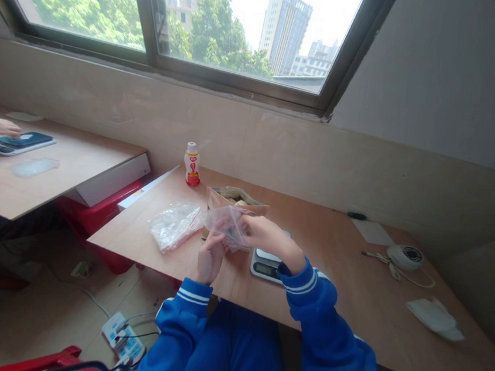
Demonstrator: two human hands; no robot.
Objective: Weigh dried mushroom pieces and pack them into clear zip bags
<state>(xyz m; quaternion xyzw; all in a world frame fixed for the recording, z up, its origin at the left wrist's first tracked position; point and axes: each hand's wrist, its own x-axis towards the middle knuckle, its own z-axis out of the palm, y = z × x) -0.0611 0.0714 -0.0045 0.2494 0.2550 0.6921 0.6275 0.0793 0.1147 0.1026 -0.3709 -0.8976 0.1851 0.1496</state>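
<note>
- Plastic bag (227,220), see-through, mid-picture; its long side runs sideways, dipping a bit right. I can't tell where its mouth points.
- Left hand (211,257) and right hand (271,236) both pinch it.
- Open brown bag (215,200) behind, partly covered by it.
- Scale (265,269) lower right of it, part hidden by the right arm.
- Shiny clear bags (175,226) to its left.
- Bottle (192,166) upper left of it.
</note>
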